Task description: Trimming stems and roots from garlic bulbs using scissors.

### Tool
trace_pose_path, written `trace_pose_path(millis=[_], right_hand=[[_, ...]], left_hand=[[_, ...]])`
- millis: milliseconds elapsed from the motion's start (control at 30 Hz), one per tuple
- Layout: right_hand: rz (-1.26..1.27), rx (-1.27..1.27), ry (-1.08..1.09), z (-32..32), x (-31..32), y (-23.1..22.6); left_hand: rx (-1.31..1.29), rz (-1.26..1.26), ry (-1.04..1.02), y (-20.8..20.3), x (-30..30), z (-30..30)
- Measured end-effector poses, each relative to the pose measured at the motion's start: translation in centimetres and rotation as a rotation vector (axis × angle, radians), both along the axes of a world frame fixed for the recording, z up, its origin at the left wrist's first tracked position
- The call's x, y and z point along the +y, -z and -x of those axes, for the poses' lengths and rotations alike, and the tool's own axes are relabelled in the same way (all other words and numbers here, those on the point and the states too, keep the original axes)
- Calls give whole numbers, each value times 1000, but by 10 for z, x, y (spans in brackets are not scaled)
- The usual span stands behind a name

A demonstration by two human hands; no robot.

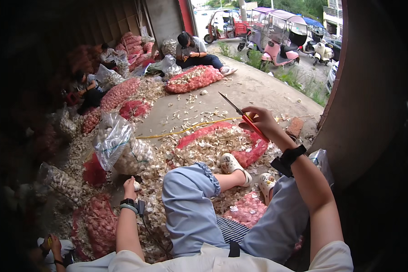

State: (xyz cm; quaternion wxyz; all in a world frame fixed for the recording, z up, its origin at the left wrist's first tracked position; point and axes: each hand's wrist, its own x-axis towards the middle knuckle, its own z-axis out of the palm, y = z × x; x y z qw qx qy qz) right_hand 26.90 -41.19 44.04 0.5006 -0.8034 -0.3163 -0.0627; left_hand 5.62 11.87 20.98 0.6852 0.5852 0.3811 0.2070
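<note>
- Our left hand point(129, 185) pinches a white garlic bulb point(137, 186) low beside our left knee point(181, 181), near the clear bag point(111, 145)
- Our right hand point(263, 122) curls around red-handled scissors point(255, 128), raised well apart from the bulb
- To trim cleanly, we should bring bulb and blades together and keep fingertips off the cutting line
- Our knee stands between the hands; a dark cable point(146, 225) could snag
- Beyond lie a red mesh sack point(251, 156) and a yellow cord point(186, 131)

Floor point(276, 93): grey concrete
Panelled wall point(106, 20): dark brown, eleven o'clock
Red post point(186, 18): twelve o'clock
Side wall point(369, 99): shadowed, three o'clock
Daylight: coming in from one o'clock
</note>
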Motion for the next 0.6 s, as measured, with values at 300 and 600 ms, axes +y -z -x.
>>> trace_pose_path(millis=[300,600], right_hand=[[174,96,163,-31,-8,30],[288,-104,112,-22,-9,39]], left_hand=[[-226,40,253,-63,-65,-104],[-361,36,524,-94,-147,-129]])
